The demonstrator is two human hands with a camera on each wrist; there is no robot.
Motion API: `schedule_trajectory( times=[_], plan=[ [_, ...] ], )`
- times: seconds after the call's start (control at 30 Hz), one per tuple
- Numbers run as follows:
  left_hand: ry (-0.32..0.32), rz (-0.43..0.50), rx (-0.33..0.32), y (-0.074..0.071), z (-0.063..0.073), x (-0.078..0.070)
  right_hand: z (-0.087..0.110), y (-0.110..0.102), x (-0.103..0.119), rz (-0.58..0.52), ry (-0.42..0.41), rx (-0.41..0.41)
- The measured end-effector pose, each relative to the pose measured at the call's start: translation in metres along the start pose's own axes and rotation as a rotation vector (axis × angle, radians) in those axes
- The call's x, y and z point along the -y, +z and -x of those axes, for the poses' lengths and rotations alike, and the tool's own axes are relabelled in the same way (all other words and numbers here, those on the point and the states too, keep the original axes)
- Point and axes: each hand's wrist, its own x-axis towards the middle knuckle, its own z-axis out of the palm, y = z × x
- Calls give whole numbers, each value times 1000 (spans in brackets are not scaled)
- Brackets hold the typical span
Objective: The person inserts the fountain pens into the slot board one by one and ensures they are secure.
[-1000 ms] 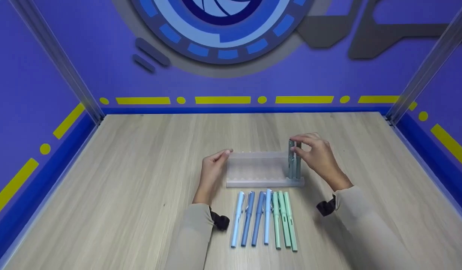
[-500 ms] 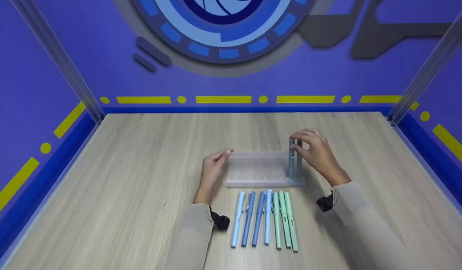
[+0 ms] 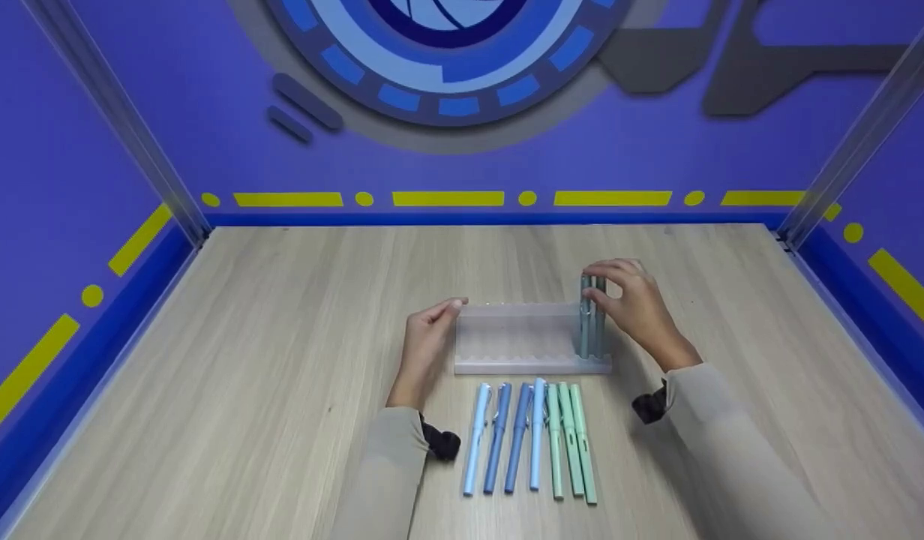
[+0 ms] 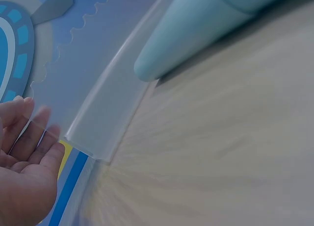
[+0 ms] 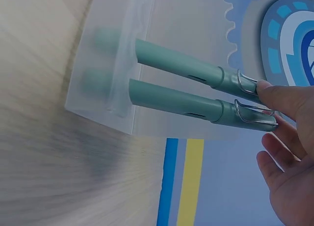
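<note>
Rack: free from above btwn L hand and two upright green pens; R hand blocks its R end. Row of 7 pens obstructs low approach from front, v. narrow gap there. Table has lots of room to L, also behind rack up to back wall.

No writing (letters or numbers) can be read.

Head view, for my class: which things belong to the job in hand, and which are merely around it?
Job in hand:
- clear rack, held by the left hand
- two green pens, right hand at their tops
- probably four blue pens, three light green pens

Merely around:
- patterned wall
- black wrist devices
</note>
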Motion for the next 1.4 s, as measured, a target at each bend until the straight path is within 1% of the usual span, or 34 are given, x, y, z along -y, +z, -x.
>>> schedule_trajectory(
  times=[0.07, 0.1, 0.13, 0.27, 0.33, 0.43, 0.47, 0.7, 0.8, 0.9, 1.03, 1.07, 1.27, 1.4],
  plan=[
    [-4, -11, 2, 0, 0, -3, 0, 0, -1, -5, 5, -8],
    [-2, -15, 3, 0, 3, -7, 1, 1, -1, -5, 7, -11],
    [1, -19, 1, 0, 3, -8, 1, 1, -1, -4, 8, -13],
    [5, -15, -4, 0, 4, -7, 3, 1, -2, -2, 22, -22],
    [3, -8, -6, 0, 1, 0, 4, 1, -3, -5, 24, -35],
    [-10, -4, 3, 0, 1, -1, 7, 1, -4, -13, 22, -60],
    [-14, -3, 5, 0, 2, -3, 7, 1, -4, -14, 23, -67],
    [-16, -22, 14, 0, 19, -33, 14, -4, 2, -36, 8, -121],
    [-9, -36, 13, 0, 20, -34, 18, -5, 5, -49, 2, -140],
    [-2, -34, 9, 0, 13, -23, 24, -6, 9, -76, 6, -141],
    [-5, -9, 7, 0, 3, -5, 34, -5, 12, -98, 32, -97],
    [-5, -5, 6, 0, 2, -3, 36, -5, 13, -98, 36, -75],
    [0, 6, -9, 1, 1, -1, 51, -5, 14, -78, 32, 88],
    [3, 5, -12, 1, 2, -1, 60, -5, 15, -103, 78, 176]
  ],
)
